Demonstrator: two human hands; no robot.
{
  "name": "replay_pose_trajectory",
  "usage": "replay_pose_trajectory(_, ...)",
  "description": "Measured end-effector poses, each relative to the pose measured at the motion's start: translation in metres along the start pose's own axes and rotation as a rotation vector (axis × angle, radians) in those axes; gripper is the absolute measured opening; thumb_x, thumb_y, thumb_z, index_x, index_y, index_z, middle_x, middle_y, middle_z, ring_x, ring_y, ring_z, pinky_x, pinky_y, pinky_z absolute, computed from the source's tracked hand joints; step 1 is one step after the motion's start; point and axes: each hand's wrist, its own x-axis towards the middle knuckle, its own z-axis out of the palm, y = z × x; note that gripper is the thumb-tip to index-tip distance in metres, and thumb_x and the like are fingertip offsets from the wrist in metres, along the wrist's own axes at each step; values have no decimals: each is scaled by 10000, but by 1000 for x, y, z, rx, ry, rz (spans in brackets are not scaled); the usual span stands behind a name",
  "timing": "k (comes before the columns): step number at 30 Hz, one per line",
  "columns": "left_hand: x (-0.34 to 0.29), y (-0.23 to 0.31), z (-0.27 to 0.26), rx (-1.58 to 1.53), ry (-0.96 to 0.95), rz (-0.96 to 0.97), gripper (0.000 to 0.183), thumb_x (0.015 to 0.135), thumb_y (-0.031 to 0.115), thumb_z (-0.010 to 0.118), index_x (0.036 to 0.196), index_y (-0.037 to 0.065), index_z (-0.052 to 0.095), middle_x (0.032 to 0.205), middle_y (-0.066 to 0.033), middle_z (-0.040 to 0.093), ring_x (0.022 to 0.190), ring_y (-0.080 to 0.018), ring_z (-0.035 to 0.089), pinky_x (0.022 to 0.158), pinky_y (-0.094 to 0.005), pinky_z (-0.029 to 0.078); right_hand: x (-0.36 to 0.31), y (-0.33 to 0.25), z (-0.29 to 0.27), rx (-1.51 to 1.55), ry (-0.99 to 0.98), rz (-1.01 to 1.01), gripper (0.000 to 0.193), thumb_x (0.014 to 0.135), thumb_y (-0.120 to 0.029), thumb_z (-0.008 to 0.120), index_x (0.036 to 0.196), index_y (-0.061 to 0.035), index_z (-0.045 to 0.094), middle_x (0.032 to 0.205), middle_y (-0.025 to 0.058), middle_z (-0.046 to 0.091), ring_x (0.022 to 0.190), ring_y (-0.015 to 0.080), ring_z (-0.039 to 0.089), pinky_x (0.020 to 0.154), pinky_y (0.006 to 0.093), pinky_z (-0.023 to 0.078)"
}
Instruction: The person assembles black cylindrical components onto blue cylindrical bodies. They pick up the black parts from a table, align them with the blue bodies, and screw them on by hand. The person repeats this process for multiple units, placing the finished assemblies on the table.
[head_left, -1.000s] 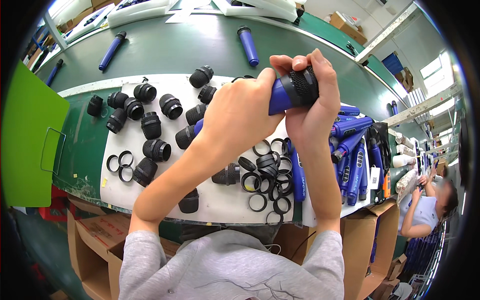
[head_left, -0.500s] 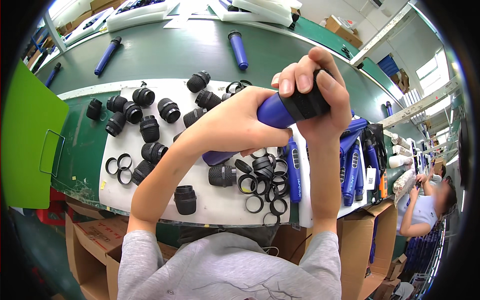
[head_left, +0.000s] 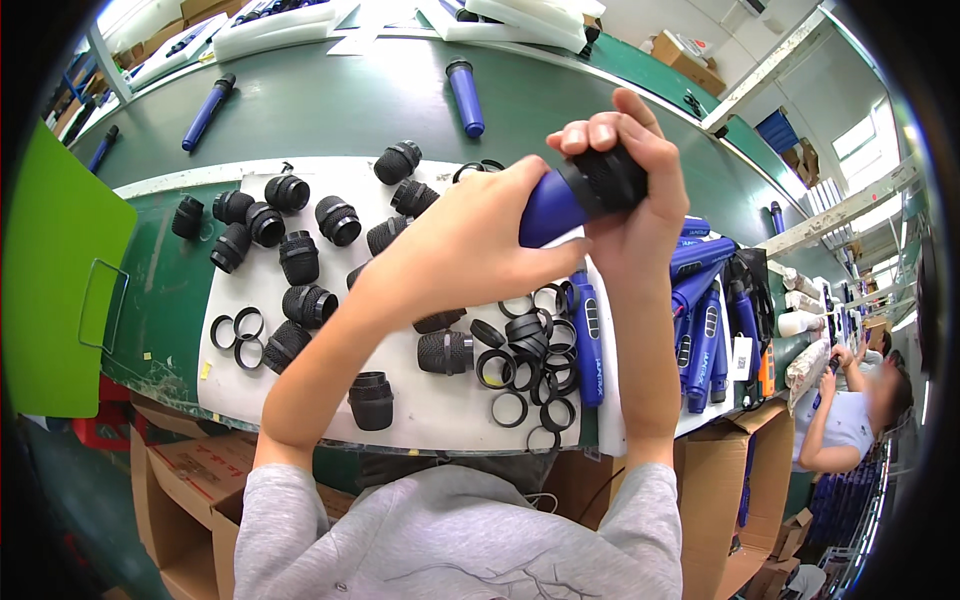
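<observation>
A microphone with a blue body (head_left: pixel 550 210) and a black head (head_left: pixel 612 180) is held tilted above the bench. My left hand (head_left: pixel 475 240) is wrapped round its body, hiding much of it. On the black head, the fingers and thumb of my right hand (head_left: pixel 648 190) are closed from above and the side. Beneath lie several loose black mesh microphone heads (head_left: pixel 338 221), one of them a head (head_left: pixel 371 401) standing near the front edge. Black rings (head_left: pixel 508 407) are heaped below my hands, beside a blue microphone body (head_left: pixel 588 345).
More blue microphone bodies (head_left: pixel 705 345) are piled at the right, above an open cardboard box (head_left: pixel 735 490). Beyond the white work sheet (head_left: pixel 240 330), a green belt (head_left: pixel 330 110) carries finished-looking microphones (head_left: pixel 466 98). A bright green panel (head_left: pixel 60 270) stands left. Another person (head_left: pixel 835 420) sits far right.
Both hands have shifted slightly up and left, and the microphone has turned in them so less of its lower body shows. Microphones on the belt have slid a little left.
</observation>
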Motion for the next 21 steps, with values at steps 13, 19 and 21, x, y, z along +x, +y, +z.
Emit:
replay_pose_trajectory(13, 5, -20, 12, 214, 148, -50, 370, 769, 175, 762, 1014, -47, 596, 700, -66, 627, 613, -167, 642, 604, -338, 508, -1, 14, 8, -198, 111, 1, 396, 919, -111, 549, 1265, 80, 565, 837, 113, 671, 1010, 368, 720, 981, 463, 548)
replay_pose_trajectory(19, 9, -1, -10, -631, -437, -281, 267, 853, 224, 747, 909, 11, 595, 700, -36, 628, 531, -109, 604, 497, -254, 478, 5, -4, -10, 36, -216, -15, 453, 919, -137, 539, 1320, 73, 552, 809, 93, 630, 1013, 380, 713, 996, 515, 541)
replay_pose_trajectory(21, 4, -13, -4, -1003, -626, -264, 264, 814, 201, 752, 900, 15, 586, 659, -33, 609, 519, -119, 609, 500, -257, 499, 5, -2, -10, 117, -402, -6, 473, 917, -141, 535, 1339, 72, 547, 808, 90, 628, 1006, 392, 712, 994, 534, 539)
